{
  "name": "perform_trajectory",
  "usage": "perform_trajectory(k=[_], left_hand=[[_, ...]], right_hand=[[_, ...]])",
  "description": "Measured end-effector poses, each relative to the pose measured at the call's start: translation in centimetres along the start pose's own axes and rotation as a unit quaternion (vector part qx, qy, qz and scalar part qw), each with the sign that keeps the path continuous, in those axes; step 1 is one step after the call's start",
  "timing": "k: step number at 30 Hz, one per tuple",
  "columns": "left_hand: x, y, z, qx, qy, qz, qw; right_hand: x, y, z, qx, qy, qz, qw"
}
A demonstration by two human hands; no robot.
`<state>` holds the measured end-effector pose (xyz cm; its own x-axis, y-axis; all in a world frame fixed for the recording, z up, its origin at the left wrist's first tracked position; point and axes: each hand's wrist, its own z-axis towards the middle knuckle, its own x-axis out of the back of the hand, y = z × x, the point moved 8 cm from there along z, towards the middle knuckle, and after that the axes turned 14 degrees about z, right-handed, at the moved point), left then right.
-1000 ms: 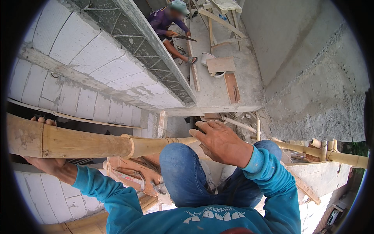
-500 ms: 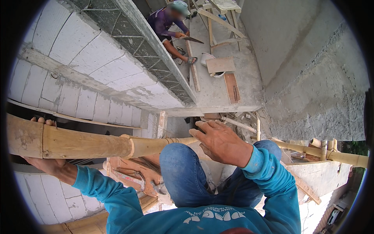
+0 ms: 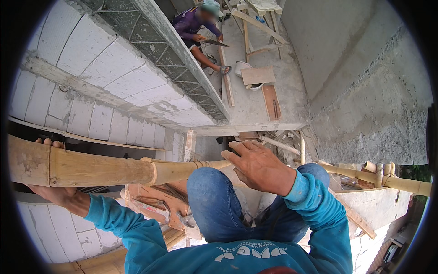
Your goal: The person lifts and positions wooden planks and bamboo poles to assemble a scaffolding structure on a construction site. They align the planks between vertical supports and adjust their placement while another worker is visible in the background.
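Observation:
A thick bamboo pole point(image 3: 100, 168) reaches from the left rim toward my knees, with binding tied round it near its farther end. My left hand point(image 3: 61, 195) is wrapped around the pole at the far left; its fingertips show over the far edge, while the pole hides the rest of the fingers. In front of my bent knees is my right hand point(image 3: 262, 166), back upward, fingers stretched loosely toward the left. I see nothing in its grasp. Whether its fingertips touch the pole's end I cannot tell.
Below, a person point(image 3: 196, 27) holds a handsaw point(image 3: 214, 42) over a wooden beam point(image 3: 226, 84). A brown board point(image 3: 258, 76) lies across white buckets. A steel truss point(image 3: 182, 59) and a block wall point(image 3: 123, 68) run along the left, a concrete wall point(image 3: 356, 77) on the right. Tools lie on a wooden board point(image 3: 157, 208) beside my knee.
The person below has drawn the handsaw back a little toward the left. My hands and the bamboo pole look unmoved.

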<state>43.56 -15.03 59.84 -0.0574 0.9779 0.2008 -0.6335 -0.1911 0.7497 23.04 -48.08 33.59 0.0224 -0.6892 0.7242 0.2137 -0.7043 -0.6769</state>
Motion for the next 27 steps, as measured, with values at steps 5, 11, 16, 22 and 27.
perform_trajectory(k=[5, 11, 16, 22, 27], left_hand=[[0.66, -0.53, 0.31, 0.004, -0.024, -0.023, 0.999], [0.47, -0.53, 0.25, -0.006, -0.046, -0.040, 0.998], [-0.05, 0.11, -0.38, 0.011, 0.023, 0.025, 0.999], [0.17, 0.08, -0.31, 0.008, 0.034, 0.023, 0.999], [0.14, 0.25, -0.20, -0.003, 0.021, 0.024, 0.999]], right_hand=[[-0.06, 0.06, 0.01, -0.008, -0.003, 0.004, 1.000], [-0.08, 0.07, 0.00, -0.005, -0.001, 0.005, 1.000], [-0.14, 0.08, 0.02, 0.001, 0.003, 0.000, 1.000], [-0.11, 0.04, 0.01, 0.002, 0.005, 0.001, 1.000], [-0.15, 0.09, 0.05, -0.002, 0.000, 0.003, 1.000]])
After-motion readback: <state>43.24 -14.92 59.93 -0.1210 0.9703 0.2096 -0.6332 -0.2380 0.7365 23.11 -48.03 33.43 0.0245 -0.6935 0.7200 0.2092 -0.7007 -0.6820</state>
